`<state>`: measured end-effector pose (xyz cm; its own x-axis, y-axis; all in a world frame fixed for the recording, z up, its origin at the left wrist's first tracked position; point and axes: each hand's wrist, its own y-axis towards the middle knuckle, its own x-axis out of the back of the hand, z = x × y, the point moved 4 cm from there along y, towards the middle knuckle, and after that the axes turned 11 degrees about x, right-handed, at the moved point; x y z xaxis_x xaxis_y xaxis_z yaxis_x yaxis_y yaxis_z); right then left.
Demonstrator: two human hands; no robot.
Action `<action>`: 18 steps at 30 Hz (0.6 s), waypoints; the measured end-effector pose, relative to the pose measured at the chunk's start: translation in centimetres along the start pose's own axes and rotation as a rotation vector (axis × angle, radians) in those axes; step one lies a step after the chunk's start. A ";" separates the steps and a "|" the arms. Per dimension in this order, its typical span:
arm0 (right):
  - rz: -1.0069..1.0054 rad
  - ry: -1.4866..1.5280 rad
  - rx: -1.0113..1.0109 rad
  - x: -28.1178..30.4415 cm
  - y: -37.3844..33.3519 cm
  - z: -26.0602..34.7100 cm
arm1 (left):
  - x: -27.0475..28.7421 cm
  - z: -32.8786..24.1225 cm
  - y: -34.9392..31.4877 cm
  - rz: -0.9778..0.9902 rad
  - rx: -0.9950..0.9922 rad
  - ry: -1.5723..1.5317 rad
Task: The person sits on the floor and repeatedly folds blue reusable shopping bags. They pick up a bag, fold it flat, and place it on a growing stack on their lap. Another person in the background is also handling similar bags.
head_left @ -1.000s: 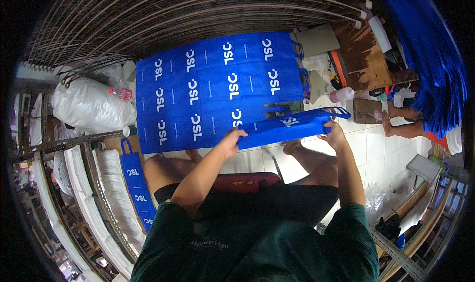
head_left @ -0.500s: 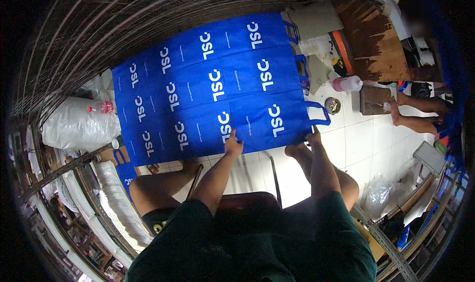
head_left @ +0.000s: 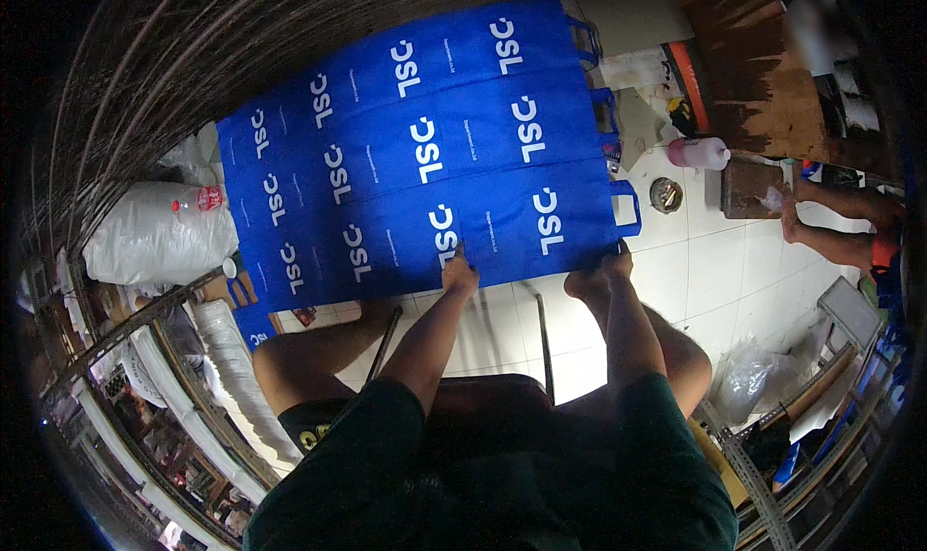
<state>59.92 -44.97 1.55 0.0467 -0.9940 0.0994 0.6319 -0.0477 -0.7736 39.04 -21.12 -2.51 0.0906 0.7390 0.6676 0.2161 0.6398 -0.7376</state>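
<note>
Blue fabric bags [head_left: 386, 174] with white print lie spread in overlapping rows before me, their loop handles sticking out past the right edge. My left hand [head_left: 462, 275] rests on the near edge of the front row, index finger stretched out on the fabric and the other fingers partly hidden. At the near right corner, my right hand [head_left: 615, 261] is closed on the edge of the front bag, just below its blue handle [head_left: 629, 211]. Its fingertips are dark and hard to make out.
To the left sits a large clear plastic sack [head_left: 154, 237] with a red-labelled bottle on it. A pink bottle [head_left: 700, 153], a round tin [head_left: 665, 195] and a wooden block [head_left: 751, 189] stand on the tiled floor at right. Another person's legs [head_left: 835, 227] reach in there.
The front handle, stretched out to the right before, now stands shorter and closer to the bag's edge. My right hand has shifted slightly at the corner. The whole view has shifted a little.
</note>
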 end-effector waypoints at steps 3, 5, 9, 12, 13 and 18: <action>-0.014 0.204 -0.090 -3.2 -5.7 5.0 | 0.7 0.6 -1.0 0.019 0.024 -0.088; -0.026 0.317 -0.128 -5.1 -8.7 7.7 | 1.3 0.8 -1.5 0.013 0.015 -0.111; -0.051 0.394 -0.135 -6.4 -11.3 10.4 | 2.5 1.9 -2.5 0.001 -0.021 -0.061; -0.030 0.179 -0.029 -4.1 -7.2 7.1 | 3.2 4.0 -2.5 -0.014 -0.035 -0.057; -0.029 0.110 0.008 -2.8 -4.9 5.1 | 3.7 4.3 -2.7 -0.021 -0.050 -0.049; -0.055 -0.366 0.179 2.9 4.2 -2.4 | 4.5 7.3 -2.0 -0.047 -0.152 -0.090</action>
<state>60.90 -48.24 -2.90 0.2607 -0.8882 0.3783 0.7640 -0.0498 -0.6433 31.89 -17.56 1.24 -0.0092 0.7291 0.6843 0.3629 0.6401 -0.6772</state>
